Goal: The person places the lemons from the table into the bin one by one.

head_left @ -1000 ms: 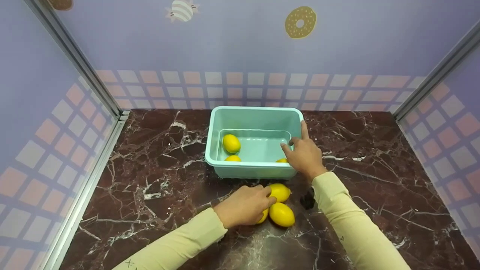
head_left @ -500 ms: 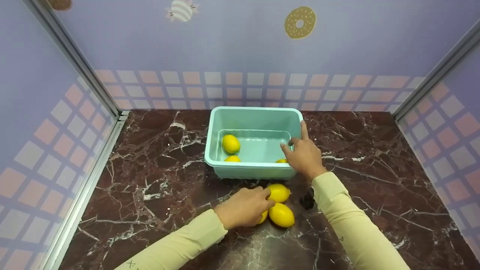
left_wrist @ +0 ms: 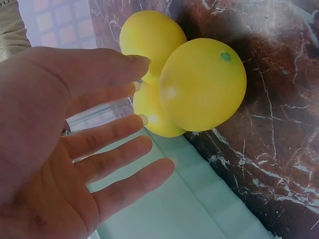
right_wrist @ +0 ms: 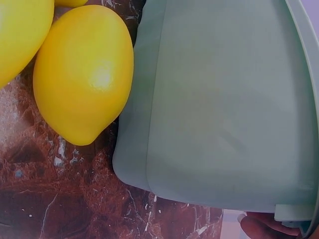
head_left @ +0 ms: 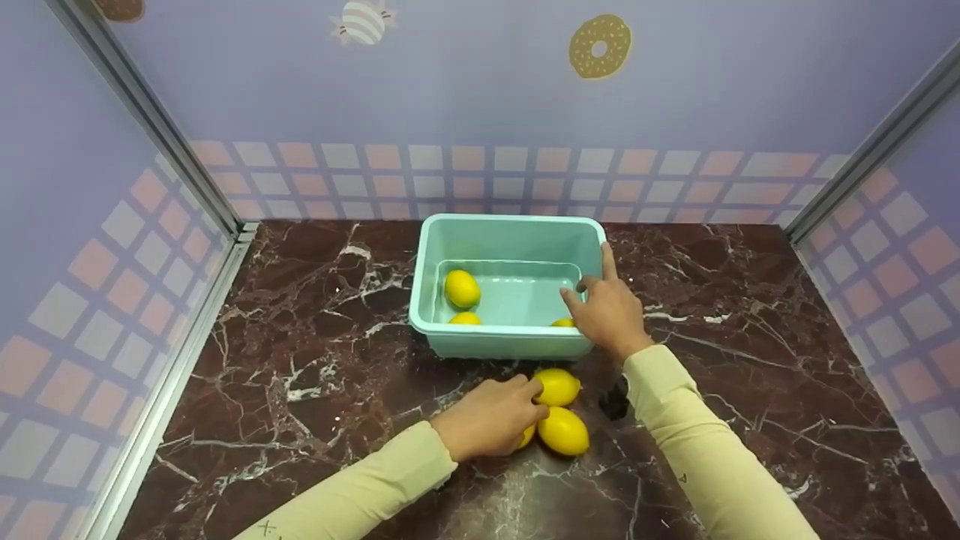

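Note:
Three yellow lemons lie bunched before a light-green plastic bin [head_left: 510, 345] in the head view: a far lemon [head_left: 560, 387], a near lemon [head_left: 564, 432], and a left lemon [head_left: 526, 436] partly behind my left hand [head_left: 484, 418]. That hand's fingers are spread and loosely bent beside the lemons; the left wrist view shows the thumb tip overlapping one lemon [left_wrist: 149, 37], though contact is unclear. My right hand [head_left: 611, 311] holds the bin's right rim near its front corner, with a finger [right_wrist: 264, 226] under the rim in the right wrist view.
Inside the bin are a lemon [head_left: 463, 289] at the left, another lemon [head_left: 466, 319] behind the front wall, and a partly hidden lemon [head_left: 563, 322] at the right. A marble-patterned tabletop [head_left: 315, 427] runs back to the patterned wall [head_left: 480, 90].

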`<state>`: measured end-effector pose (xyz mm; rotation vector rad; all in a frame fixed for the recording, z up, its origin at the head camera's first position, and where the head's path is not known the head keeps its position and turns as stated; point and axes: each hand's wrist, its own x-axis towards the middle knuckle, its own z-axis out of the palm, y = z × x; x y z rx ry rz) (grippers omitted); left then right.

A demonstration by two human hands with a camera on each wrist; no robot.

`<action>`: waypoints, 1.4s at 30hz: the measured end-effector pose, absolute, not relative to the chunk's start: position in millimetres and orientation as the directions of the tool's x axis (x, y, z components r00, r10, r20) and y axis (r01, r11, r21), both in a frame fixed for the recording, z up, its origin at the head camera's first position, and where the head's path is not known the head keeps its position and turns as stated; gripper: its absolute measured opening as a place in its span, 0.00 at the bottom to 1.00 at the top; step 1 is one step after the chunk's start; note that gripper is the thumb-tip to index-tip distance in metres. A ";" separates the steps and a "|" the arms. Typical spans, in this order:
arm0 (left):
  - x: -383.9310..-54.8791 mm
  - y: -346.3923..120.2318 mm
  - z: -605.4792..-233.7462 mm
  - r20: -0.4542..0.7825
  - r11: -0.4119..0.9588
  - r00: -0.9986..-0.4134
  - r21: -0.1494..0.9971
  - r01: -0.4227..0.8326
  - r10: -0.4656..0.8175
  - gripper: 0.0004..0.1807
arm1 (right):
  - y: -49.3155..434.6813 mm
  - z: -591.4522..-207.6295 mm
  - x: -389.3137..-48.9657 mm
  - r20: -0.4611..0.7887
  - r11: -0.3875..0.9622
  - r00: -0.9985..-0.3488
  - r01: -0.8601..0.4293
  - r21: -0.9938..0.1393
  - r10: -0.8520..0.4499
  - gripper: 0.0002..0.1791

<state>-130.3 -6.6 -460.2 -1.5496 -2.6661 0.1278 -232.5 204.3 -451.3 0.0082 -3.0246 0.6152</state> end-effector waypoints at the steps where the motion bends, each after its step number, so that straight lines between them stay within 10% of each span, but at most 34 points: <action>1: -130.5 -6.5 -460.8 0.005 0.492 -0.494 -0.097 0.865 0.869 0.13 | 204.3 -451.4 -232.5 0.053 0.920 -0.999 -0.015 -0.391 0.006 0.29; 42: -133.4 -5.7 -477.7 -0.033 0.536 -0.535 0.021 0.844 0.844 0.10 | 205.2 -450.8 -234.7 0.031 0.907 -0.999 0.003 -0.421 0.018 0.29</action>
